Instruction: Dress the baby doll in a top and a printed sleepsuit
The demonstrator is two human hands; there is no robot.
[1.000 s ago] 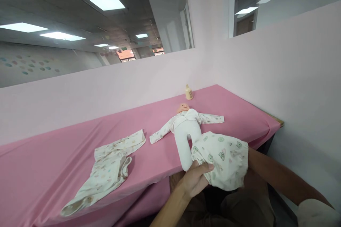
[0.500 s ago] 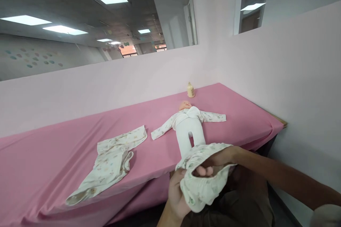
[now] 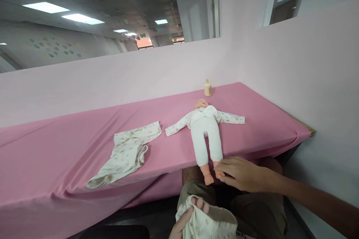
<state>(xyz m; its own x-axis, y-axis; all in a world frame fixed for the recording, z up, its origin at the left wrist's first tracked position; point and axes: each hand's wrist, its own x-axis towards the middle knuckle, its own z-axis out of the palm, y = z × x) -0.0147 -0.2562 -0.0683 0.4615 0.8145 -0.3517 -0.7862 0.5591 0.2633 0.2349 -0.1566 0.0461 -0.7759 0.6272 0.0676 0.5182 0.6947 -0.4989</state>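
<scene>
A baby doll [image 3: 206, 129] lies on its back, dressed in a patterned long-sleeved top [image 3: 196, 117] and white leggings [image 3: 200, 142]. Its bare feet hang over the table's front edge. My right hand [image 3: 242, 173] has its fingers closed around the doll's right-side foot [image 3: 217, 170]. Low in front, above my lap, my left hand [image 3: 182, 226] grips bunched, pale patterned baby trousers [image 3: 207, 224], its fingertips showing at the cloth's opening. Another patterned baby garment [image 3: 127, 155] lies loosely folded on the table, left of the doll.
A pink cloth [image 3: 70, 145] covers the table and drapes over its front. Near the wall behind the doll's head stands a cream pump bottle [image 3: 208, 89]. White walls [image 3: 322, 63] border the back and right, with a large window [image 3: 112, 11] above. My legs [image 3: 258, 213] are below the table edge.
My right hand has come out of the trousers and moved to the doll's foot. My left hand has lowered with the trousers, uncovering the doll's feet. The view has shifted slightly.
</scene>
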